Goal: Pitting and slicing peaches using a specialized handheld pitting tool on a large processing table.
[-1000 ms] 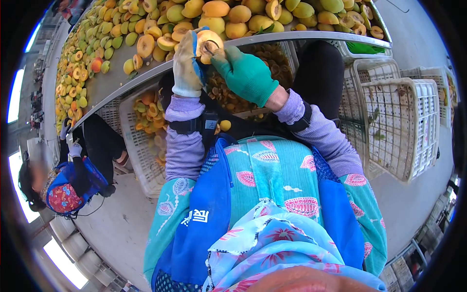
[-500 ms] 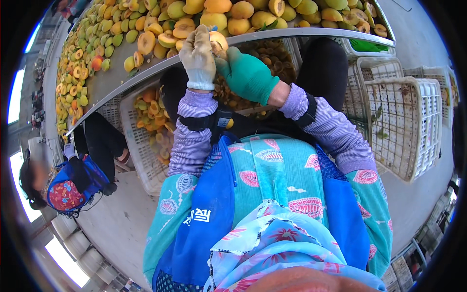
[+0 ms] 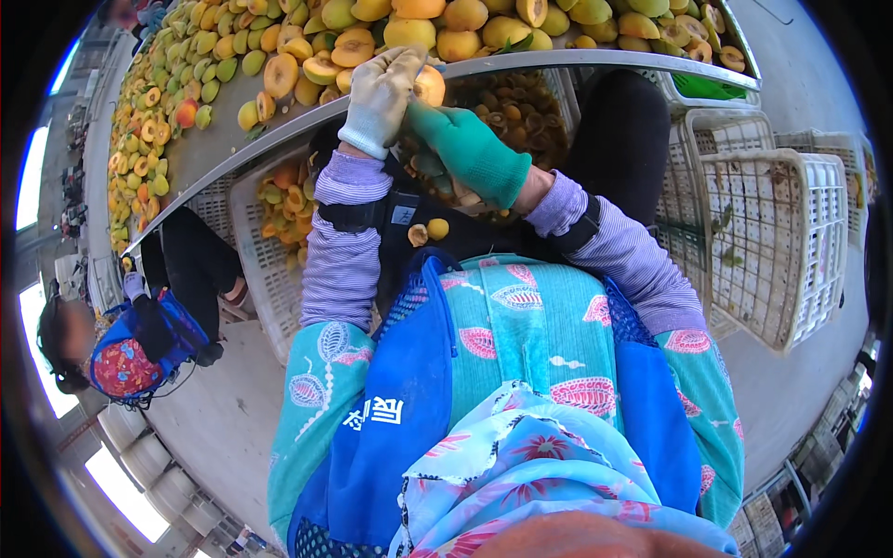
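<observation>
My left hand [image 3: 382,100], in a cream-white glove, is closed around a peach half [image 3: 429,86] at the metal rim of the sorting table. Its orange side faces up past my fingers. My right hand [image 3: 476,152], in a green knitted glove, is closed just below and right of the fruit, its thumb side against the left hand. Whatever lies inside that grip is hidden. Beyond the rim, whole and halved yellow peaches [image 3: 353,48] are heaped. On my dark-trousered lap lie a small yellow fruit piece [image 3: 437,228] and a hollow pale piece [image 3: 418,236].
Between my knees sits a crate of brownish scraps [image 3: 526,110]. A white crate of fruit pieces [image 3: 270,307] stands at left, slatted crates [image 3: 767,251] at right. The table's metal rim [image 3: 307,119] curves ahead. Another person [image 3: 139,353] sits at far left.
My left forearm has swung left, and the held fruit now shows an orange face instead of a brown hollow. Two fruit pieces now show on my lap, where the forearm partly covered it.
</observation>
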{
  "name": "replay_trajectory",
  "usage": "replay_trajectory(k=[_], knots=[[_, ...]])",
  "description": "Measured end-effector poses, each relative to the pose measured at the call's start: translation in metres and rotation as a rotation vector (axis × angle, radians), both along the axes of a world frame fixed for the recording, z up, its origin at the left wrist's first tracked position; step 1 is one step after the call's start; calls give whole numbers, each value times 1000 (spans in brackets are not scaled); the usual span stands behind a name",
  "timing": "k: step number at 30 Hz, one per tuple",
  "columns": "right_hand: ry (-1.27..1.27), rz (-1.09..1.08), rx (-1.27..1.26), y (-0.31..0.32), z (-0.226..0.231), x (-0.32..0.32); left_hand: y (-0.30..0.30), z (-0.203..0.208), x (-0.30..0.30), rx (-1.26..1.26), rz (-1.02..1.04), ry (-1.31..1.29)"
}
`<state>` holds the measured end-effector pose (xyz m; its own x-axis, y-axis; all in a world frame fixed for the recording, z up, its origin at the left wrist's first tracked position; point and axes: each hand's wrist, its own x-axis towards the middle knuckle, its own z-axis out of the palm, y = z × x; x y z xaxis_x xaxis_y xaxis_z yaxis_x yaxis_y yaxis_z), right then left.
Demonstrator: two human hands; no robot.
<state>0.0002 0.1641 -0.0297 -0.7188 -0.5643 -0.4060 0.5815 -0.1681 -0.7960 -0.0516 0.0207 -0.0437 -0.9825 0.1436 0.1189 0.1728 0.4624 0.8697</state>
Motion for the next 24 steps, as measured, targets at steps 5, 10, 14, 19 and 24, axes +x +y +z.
replay_trajectory(k=[5, 10, 14, 19, 24], knots=[[-464, 162, -848, 6, -21, -4, 9, -5, -4, 495, -36, -199], [-373, 312, -991, 3, -24, 8, -11, -25, 22, 186, 183, 209], [-437, -16, -493, 34, -31, 18, -88, 16, 79, 674, 645, -276], [-762, -32, -194, 37, -95, 14, -109, 51, 23, -702, 641, -110], [-251, -103, 14, 20, -45, 9, -96, 7, -81, -1211, 267, -264]])
